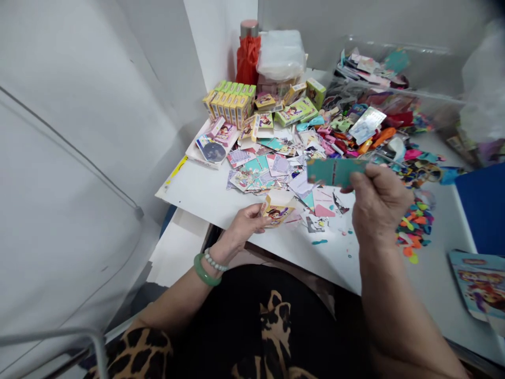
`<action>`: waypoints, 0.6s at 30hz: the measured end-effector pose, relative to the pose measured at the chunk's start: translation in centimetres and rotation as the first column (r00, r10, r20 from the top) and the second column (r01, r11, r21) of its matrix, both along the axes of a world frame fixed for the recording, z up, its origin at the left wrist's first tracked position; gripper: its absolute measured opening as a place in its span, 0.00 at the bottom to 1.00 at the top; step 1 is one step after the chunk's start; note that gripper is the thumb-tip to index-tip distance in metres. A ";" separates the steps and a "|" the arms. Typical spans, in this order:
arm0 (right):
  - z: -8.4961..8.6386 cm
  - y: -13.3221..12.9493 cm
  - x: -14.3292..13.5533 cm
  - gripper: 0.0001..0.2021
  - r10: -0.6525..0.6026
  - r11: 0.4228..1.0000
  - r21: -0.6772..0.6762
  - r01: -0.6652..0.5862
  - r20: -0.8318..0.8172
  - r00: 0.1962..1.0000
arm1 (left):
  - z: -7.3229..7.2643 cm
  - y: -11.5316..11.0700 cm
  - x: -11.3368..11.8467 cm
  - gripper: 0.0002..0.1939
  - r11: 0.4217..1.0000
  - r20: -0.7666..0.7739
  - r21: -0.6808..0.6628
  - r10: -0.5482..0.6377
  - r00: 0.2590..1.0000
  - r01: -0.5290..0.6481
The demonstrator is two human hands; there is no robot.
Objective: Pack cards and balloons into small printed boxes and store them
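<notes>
Gripping a small open yellow card box (276, 215) in the left hand (245, 225); pinching a flat, rectangular teal card (334, 172) in the right hand (379, 202), above a smooth white tabletop (213, 197) bearing layered printed paper cutouts (252, 171).

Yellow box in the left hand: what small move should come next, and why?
Probably bring the teal card over to the yellow box: the right hand holds the card apart from it, while the left hand holds the box, its top apparently open.
</notes>
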State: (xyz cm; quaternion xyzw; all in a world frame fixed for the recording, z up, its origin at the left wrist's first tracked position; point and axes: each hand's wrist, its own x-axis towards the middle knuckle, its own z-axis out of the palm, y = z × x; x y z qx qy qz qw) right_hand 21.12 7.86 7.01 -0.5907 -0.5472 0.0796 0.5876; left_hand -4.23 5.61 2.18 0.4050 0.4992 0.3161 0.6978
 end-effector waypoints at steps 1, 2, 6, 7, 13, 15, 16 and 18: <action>0.4 -0.8 -0.4 0.07 0.073 0.996 -0.043 -0.073 -0.009 0.997 | 0.1 0.0 0.0 0.21 1.000 0.012 0.007 -0.003 1.000 0.003; 0.6 -1.5 -0.7 0.08 0.146 0.985 -0.095 -0.144 0.007 0.989 | 0.1 0.1 0.0 0.21 1.000 0.029 0.012 -0.008 1.000 0.007; 0.6 -2.6 -1.3 0.12 0.402 0.899 -0.272 -0.343 0.205 0.892 | -0.1 -0.1 0.2 0.20 0.996 0.100 0.024 -0.082 0.992 0.080; 0.6 -2.6 -1.2 0.12 0.478 0.861 -0.326 -0.390 0.259 0.840 | -0.2 -0.1 0.3 0.19 0.993 0.101 0.025 -0.113 0.988 0.111; 0.1 -3.7 -1.9 0.14 0.558 0.827 -0.451 -0.337 0.582 0.591 | -1.0 -0.7 1.0 0.23 0.986 0.101 0.024 -0.169 0.980 0.168; -0.5 -4.4 -2.5 0.15 0.478 0.878 -0.355 -0.321 0.604 0.638 | -0.9 -0.8 1.3 0.22 0.990 0.099 0.009 -0.142 0.985 0.141; -0.8 -4.7 -2.8 0.15 0.454 0.891 -0.320 -0.323 0.602 0.656 | -0.9 -0.7 1.5 0.21 0.991 0.088 0.005 -0.136 0.987 0.137; -1.4 -5.4 -3.2 0.16 0.451 0.893 -0.303 -0.334 0.589 0.671 | -1.0 -0.6 1.6 0.20 0.989 0.052 0.004 -0.150 0.987 0.150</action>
